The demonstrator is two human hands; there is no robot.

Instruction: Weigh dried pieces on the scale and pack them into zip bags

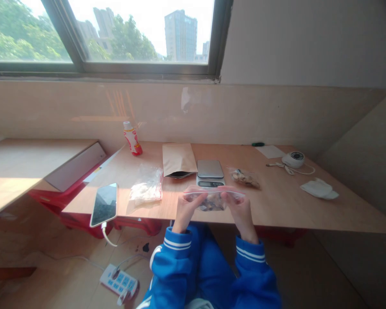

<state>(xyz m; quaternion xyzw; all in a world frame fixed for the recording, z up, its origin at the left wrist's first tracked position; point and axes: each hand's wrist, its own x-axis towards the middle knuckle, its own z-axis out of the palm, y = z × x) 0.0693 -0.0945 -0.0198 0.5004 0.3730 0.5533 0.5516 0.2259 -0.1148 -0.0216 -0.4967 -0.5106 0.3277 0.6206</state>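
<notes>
Both my hands pinch the top edge of a clear zip bag (pixel 212 201) with small brownish and dark pieces inside. My left hand (pixel 189 208) grips it near its left end, thumb on the near side. Toward the other end, my right hand (pixel 239 209) is closed on the same edge. Just behind the bag stands a kitchen scale (pixel 210 169) with a silver plate and a small display. A second filled clear bag (pixel 245 178) with tan pieces lies right of the scale. Left of it lies a brown paper pouch (pixel 179 160), its dark mouth facing me.
A stack of clear plastic bags (pixel 146 186) and a phone (pixel 104 204) with a cable lie to the left. Behind stands a red-and-white bottle (pixel 133 138). At right are a dome camera (pixel 293 159) and a white cloth-like item (pixel 319 189). A power strip (pixel 119 281) is on the floor.
</notes>
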